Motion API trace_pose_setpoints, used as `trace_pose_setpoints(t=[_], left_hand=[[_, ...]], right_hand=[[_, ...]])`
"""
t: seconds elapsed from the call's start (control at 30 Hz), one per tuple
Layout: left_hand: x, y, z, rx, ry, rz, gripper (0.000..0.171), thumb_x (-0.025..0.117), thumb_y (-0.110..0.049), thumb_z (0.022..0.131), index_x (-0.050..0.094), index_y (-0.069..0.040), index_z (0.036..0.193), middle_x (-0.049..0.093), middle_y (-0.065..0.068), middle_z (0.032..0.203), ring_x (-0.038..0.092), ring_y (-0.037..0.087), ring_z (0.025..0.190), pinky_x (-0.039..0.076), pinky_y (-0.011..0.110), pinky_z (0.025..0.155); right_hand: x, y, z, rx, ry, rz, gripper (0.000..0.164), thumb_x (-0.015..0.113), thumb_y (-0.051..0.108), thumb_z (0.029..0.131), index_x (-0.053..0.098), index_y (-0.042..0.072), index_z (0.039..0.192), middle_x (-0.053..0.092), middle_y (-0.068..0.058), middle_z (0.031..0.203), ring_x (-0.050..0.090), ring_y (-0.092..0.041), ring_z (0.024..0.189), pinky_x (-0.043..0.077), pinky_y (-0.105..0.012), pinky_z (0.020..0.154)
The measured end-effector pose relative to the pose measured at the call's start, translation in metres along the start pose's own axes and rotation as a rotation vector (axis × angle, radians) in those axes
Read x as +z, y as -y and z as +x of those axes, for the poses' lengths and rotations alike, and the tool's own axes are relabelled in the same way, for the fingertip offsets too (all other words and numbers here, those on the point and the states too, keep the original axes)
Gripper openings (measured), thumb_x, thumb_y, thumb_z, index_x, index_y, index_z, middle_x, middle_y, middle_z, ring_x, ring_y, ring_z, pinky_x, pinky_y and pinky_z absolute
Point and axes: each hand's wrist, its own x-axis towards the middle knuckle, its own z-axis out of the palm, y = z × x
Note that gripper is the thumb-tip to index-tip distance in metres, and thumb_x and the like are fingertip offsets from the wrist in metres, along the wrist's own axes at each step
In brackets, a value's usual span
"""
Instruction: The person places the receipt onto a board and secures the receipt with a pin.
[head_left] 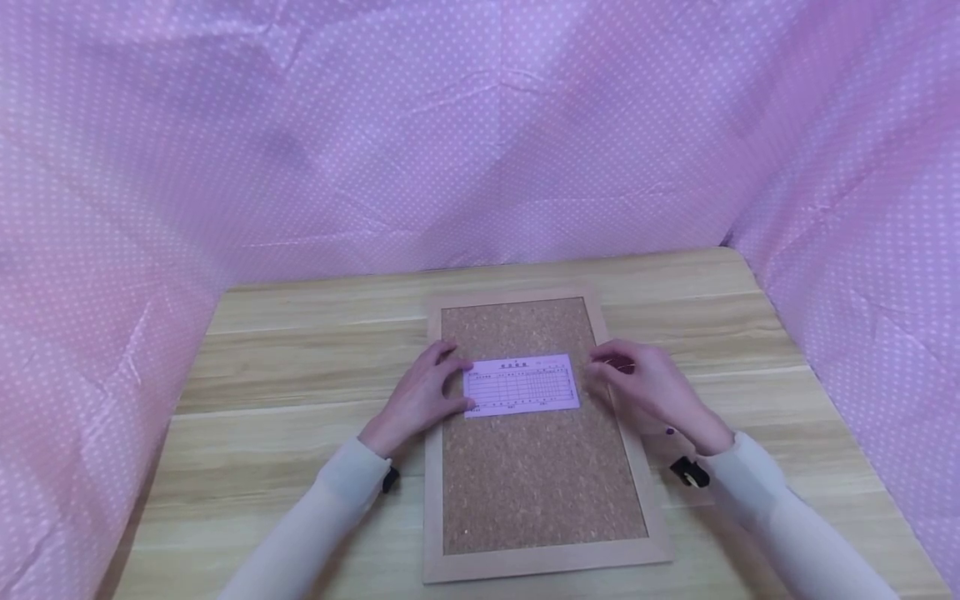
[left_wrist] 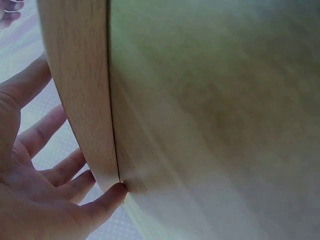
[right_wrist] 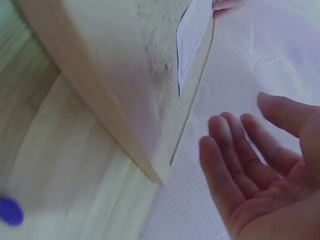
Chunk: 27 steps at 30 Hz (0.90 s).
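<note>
A printed form slip (head_left: 521, 387) with a ruled table lies across the cork board (head_left: 540, 483), which has a pale wooden frame (right_wrist: 95, 85). At the slip's left edge, my left hand (head_left: 425, 390) presses with thumb and fingertips spread apart. In the left wrist view those fingers (left_wrist: 42, 127) reach along the frame's outer edge. My right hand (head_left: 645, 385) is raised over the board's right side, just beyond the slip's right end. Its fingers (right_wrist: 240, 155) are loosely bent, with nothing between them and the thumb in the right wrist view.
The board rests on a wood-grain table (head_left: 285, 400). Under my right wrist lies a small purple round object (head_left: 670, 432), larger in the right wrist view. Pink dotted cloth (head_left: 420, 133) hangs behind the table and at both sides. Each wrist carries a black device (head_left: 688, 472).
</note>
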Motion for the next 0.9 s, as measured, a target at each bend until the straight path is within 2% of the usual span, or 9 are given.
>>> trace_pose_setpoints(t=[0.2, 0.33, 0.47, 0.6, 0.9], left_hand=[[0.000, 0.000, 0.000, -0.004, 0.007, 0.000, 0.059, 0.088, -0.028, 0.083, 0.067, -0.007, 0.134, 0.039, 0.019, 0.160, 0.034, 0.040, 0.149, 0.032, 0.055, 0.119], [0.000, -0.001, 0.000, -0.008, 0.012, 0.004, 0.059, 0.088, -0.029, 0.084, 0.067, -0.008, 0.134, 0.039, 0.019, 0.160, 0.034, 0.040, 0.149, 0.031, 0.055, 0.120], [0.000, -0.001, 0.000, -0.010, 0.006, 0.004, 0.059, 0.088, -0.028, 0.083, 0.067, -0.008, 0.133, 0.039, 0.019, 0.160, 0.034, 0.040, 0.148, 0.032, 0.055, 0.119], [0.000, -0.002, 0.000, -0.010, 0.004, 0.005, 0.059, 0.089, -0.028, 0.082, 0.067, -0.007, 0.133, 0.039, 0.019, 0.160, 0.034, 0.040, 0.148, 0.032, 0.054, 0.119], [0.000, -0.001, 0.001, -0.021, 0.018, 0.008, 0.060, 0.088, -0.029, 0.083, 0.066, -0.008, 0.134, 0.039, 0.018, 0.160, 0.034, 0.039, 0.149, 0.032, 0.052, 0.120]], right_hand=[[-0.008, -0.008, -0.014, -0.138, -0.115, -0.013, 0.022, 0.073, 0.011, 0.097, 0.073, -0.001, 0.116, 0.076, -0.012, 0.110, 0.074, -0.033, 0.099, 0.059, -0.051, 0.085], [-0.014, -0.012, -0.024, -0.195, -0.176, -0.058, 0.022, 0.075, 0.006, 0.094, 0.074, 0.002, 0.116, 0.077, -0.007, 0.105, 0.073, -0.026, 0.093, 0.060, -0.047, 0.079], [-0.020, -0.016, -0.035, -0.212, -0.208, -0.105, 0.023, 0.077, 0.006, 0.092, 0.075, 0.006, 0.114, 0.077, -0.003, 0.101, 0.071, -0.017, 0.089, 0.060, -0.037, 0.075], [-0.026, -0.023, -0.044, -0.223, -0.228, -0.127, 0.024, 0.079, 0.004, 0.089, 0.075, 0.006, 0.113, 0.076, -0.005, 0.101, 0.070, -0.015, 0.089, 0.057, -0.028, 0.074], [-0.036, -0.036, -0.064, -0.229, -0.240, -0.151, 0.027, 0.082, -0.001, 0.085, 0.076, 0.007, 0.110, 0.075, -0.003, 0.100, 0.067, -0.003, 0.085, 0.056, -0.019, 0.074]])
